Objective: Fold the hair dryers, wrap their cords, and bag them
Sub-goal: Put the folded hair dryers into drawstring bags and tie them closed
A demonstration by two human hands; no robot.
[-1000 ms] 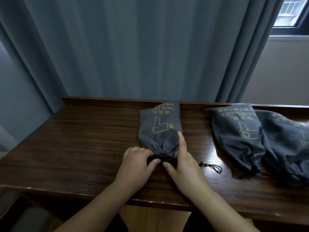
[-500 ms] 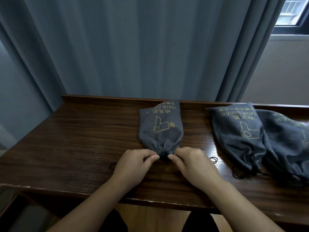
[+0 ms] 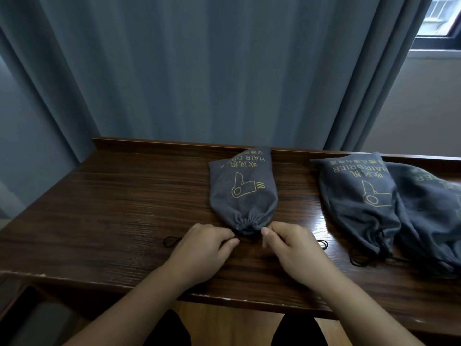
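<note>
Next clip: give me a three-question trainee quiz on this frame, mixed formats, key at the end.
1. True or false: the middle bag's mouth is cinched shut.
2. How many grey bags lie on the desk? A) two B) three C) four
3. Fill in: the left hand and right hand pull the black ____ outward.

Key: 1 true; 2 B, with two at the right; 3 drawstring.

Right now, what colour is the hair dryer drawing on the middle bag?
Yellow-gold drawing on the grey middle bag, head view.
</note>
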